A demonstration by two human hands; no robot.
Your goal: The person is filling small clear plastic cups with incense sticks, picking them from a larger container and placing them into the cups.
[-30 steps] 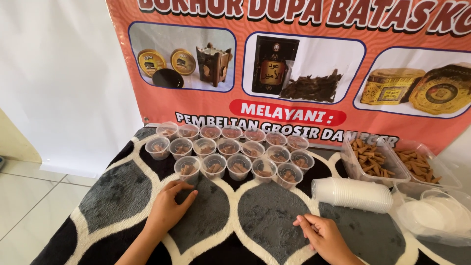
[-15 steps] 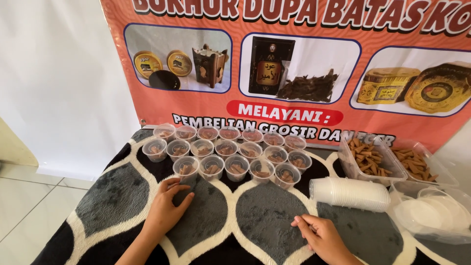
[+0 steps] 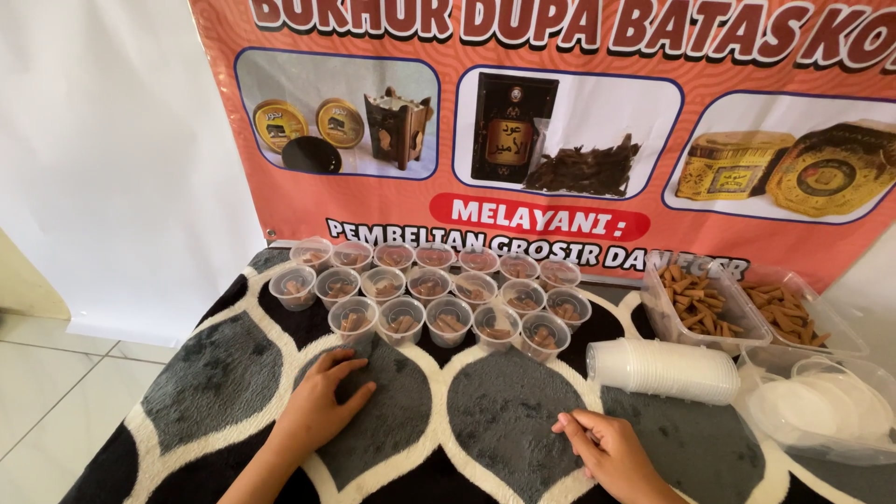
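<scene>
**Two hands rest on the patterned rug before the rows of small cups**

The landmark here is the cluster of small clear cups (image 3: 431, 297), set in three rows on the black, grey and white patterned rug (image 3: 504, 411), each cup holding a few brown sticks.

Just in front of the cluster's near row, the left hand (image 3: 322, 401) lies palm down on the rug, fingers spread and empty, its fingertips close to the nearest cup but not touching it. The right hand (image 3: 609, 448) rests farther from the cups, off to the cluster's right and nearer the camera, with fingers loosely curled (whether it holds anything small I cannot tell).

To the right of the cluster lies a stack of empty clear cups (image 3: 665, 370) on its side. Beyond that stack, two clear trays of brown sticks (image 3: 737, 306) stand side by side, and a clear bag of round white lids (image 3: 821, 406) sits at the far right.

Behind the cups hangs an orange banner (image 3: 560, 121) with product photos.
</scene>
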